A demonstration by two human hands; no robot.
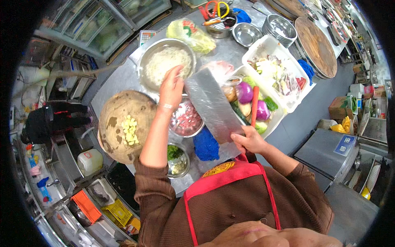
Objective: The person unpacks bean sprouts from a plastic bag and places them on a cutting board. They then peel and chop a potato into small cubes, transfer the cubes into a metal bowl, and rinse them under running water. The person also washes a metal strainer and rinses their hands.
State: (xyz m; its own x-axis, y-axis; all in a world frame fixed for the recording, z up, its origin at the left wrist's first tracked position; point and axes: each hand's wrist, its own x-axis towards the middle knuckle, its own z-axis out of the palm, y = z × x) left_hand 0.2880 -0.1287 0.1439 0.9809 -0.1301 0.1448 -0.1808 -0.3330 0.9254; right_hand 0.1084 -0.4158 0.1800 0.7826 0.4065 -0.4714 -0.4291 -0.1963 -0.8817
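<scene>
the right hand (250,142) is wrapped around the handle of a broad steel cleaver (214,105), fingers clamped on it. the cleaver hangs flat-side up above the steel desk (123,76), its long axis running from the handle near the person's chest up and away to the left, the far end of the blade pointing at the big steel bowl (166,61). the left hand (172,88) sits at that far end, fingers together and pressed against the blade's tip, right at the near rim of the big steel bowl.

that bowl holds a pale shredded heap. just under the cleaver a smaller steel bowl (186,120) holds red chopped meat. nearer the person than the cleaver, a small bowl (177,158) holds chopped greens and pale bits. right of the cleaver a white tray (276,117) carries purple onions, a carrot, green pieces and a potato; beyond it a second white tray (267,43) holds cut vegetables and more red pieces.

left of the cleaver lies a round wooden chopping block (119,119) with a small pile of pale yellow diced cubes (130,129). a blue cloth (205,145) lies below the blade, beside the handle. beyond the big steel bowl lies a bagged cabbage (191,35), with a tin of scissors and tools (219,20) and stacked steel bowls (279,29) further off.
</scene>
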